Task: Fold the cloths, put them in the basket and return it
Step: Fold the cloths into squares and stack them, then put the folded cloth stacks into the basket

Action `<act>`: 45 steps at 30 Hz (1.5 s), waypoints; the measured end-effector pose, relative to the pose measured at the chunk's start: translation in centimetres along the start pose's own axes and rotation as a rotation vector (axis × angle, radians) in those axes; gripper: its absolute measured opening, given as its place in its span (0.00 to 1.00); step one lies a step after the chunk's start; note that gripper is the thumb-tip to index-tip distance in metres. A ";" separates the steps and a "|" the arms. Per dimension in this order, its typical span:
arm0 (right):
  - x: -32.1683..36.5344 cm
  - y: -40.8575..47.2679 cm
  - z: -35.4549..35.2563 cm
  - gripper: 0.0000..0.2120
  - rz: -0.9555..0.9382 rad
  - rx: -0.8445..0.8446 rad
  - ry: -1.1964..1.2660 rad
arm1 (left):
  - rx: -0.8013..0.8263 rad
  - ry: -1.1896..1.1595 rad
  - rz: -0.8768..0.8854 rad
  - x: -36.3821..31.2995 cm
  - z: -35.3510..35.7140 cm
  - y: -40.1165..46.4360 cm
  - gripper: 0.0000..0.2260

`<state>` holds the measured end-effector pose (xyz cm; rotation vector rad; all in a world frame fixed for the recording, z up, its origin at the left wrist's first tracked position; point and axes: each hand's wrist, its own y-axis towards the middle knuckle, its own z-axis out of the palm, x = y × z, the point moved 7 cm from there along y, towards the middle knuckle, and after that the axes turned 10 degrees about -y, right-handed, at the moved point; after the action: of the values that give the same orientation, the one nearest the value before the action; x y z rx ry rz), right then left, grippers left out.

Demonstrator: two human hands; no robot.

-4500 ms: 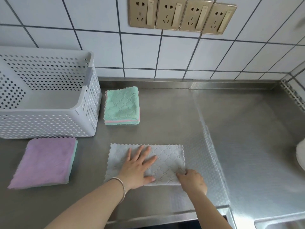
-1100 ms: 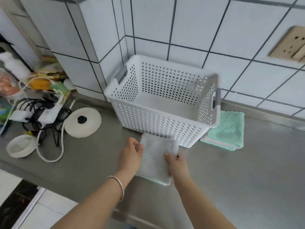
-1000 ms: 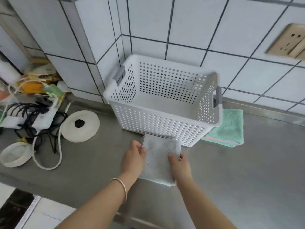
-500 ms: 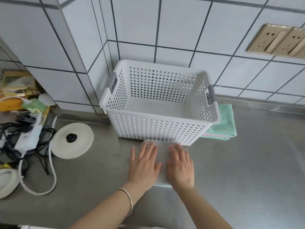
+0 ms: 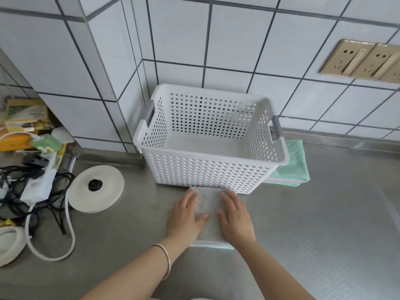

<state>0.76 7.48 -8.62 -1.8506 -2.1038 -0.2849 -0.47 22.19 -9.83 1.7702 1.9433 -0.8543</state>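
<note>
A folded grey cloth (image 5: 209,213) lies on the steel counter just in front of the white perforated basket (image 5: 207,169), on top of another folded cloth whose pale edge shows at its near side. My left hand (image 5: 185,215) presses flat on its left half, fingers spread. My right hand (image 5: 234,215) presses flat on its right half. The basket stands against the tiled wall and looks empty inside. A folded green cloth (image 5: 290,167) with a pink edge lies to the right of the basket, partly hidden behind it.
A round white lid with a black knob (image 5: 96,188) lies left of the basket. Further left are tangled cables and a white hose (image 5: 32,204), packets, and a white bowl (image 5: 8,245). Wall sockets (image 5: 363,59) sit at the upper right.
Both hands carried the folded grey cloth over to the basket's front, set it down and flattened onto it. In the last half second they stay pressed flat.
</note>
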 end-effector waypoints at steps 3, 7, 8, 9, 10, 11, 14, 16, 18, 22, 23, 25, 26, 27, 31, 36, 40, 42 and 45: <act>-2.1 -0.6 -0.6 0.28 0.340 -0.053 0.247 | -0.179 -0.287 -0.234 1.5 -1.4 -0.9 0.34; -4.1 -1.4 3.1 0.33 0.722 0.264 0.555 | -0.074 -0.407 -0.552 3.5 0.1 -1.4 0.40; -4.2 -1.7 3.6 0.34 0.752 0.303 0.591 | -0.049 -0.433 -0.598 3.8 0.4 -1.4 0.39; -4.2 -1.7 3.9 0.34 0.763 0.332 0.610 | -0.017 -0.459 -0.636 3.8 0.6 -1.5 0.37; -4.2 -1.9 4.1 0.35 0.771 0.358 0.618 | 0.025 -0.488 -0.668 3.8 0.7 -1.6 0.34; -4.3 -1.9 4.4 0.36 0.775 0.378 0.635 | 0.065 -0.522 -0.686 3.7 0.8 -1.7 0.31; -4.0 -2.5 4.5 0.30 0.779 0.469 0.765 | 0.147 -0.666 -0.729 3.6 1.0 -2.1 0.27; -3.6 -3.1 4.0 0.27 0.749 0.517 0.864 | 0.214 -0.741 -0.755 2.9 0.7 -2.7 0.30; -2.9 -3.7 2.9 0.25 0.699 0.532 0.955 | 0.253 -0.792 -0.736 2.0 0.0 -3.2 0.35; -1.0 -5.2 -0.7 0.26 0.609 0.531 1.116 | 0.321 -0.841 -0.625 -0.2 -2.5 -4.0 0.33; -0.3 -5.6 -2.0 0.28 0.572 0.525 1.141 | 0.351 -0.861 -0.586 -1.0 -3.1 -4.3 0.32; 0.8 -5.9 -4.7 0.28 0.472 0.507 1.161 | 0.416 -0.894 -0.509 -2.7 -4.9 -5.0 0.32; 1.4 -5.8 -6.3 0.27 0.418 0.492 1.156 | 0.431 -0.894 -0.469 -3.7 -6.2 -5.3 0.33; 2.2 -5.6 -8.1 0.25 0.362 0.470 1.149 | 0.429 -0.891 -0.429 -4.6 -7.3 -5.3 0.35; 5.3 -3.2 -14.4 0.27 0.159 0.374 1.146 | 0.279 -0.909 -0.280 -8.5 -13.0 -4.2 0.24; 7.7 1.9 -18.5 0.33 0.051 0.253 1.162 | 0.060 -0.951 -0.156 -11.6 -18.8 -1.2 0.25; 9.0 7.0 -20.4 0.33 0.091 0.207 1.141 | 0.106 -1.069 -0.212 -12.4 -21.1 2.4 0.23; 9.2 10.1 -20.6 0.42 0.116 0.195 1.067 | 0.101 -1.141 -0.293 -11.9 -21.8 5.5 0.21; 8.7 14.6 -19.3 0.23 0.184 0.286 1.042 | 0.129 -1.180 -0.396 -10.8 -21.8 10.3 0.16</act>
<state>16.39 10.70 11.58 -1.2666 -1.1733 -0.6766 13.85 28.59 11.48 0.5602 1.3772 -1.6649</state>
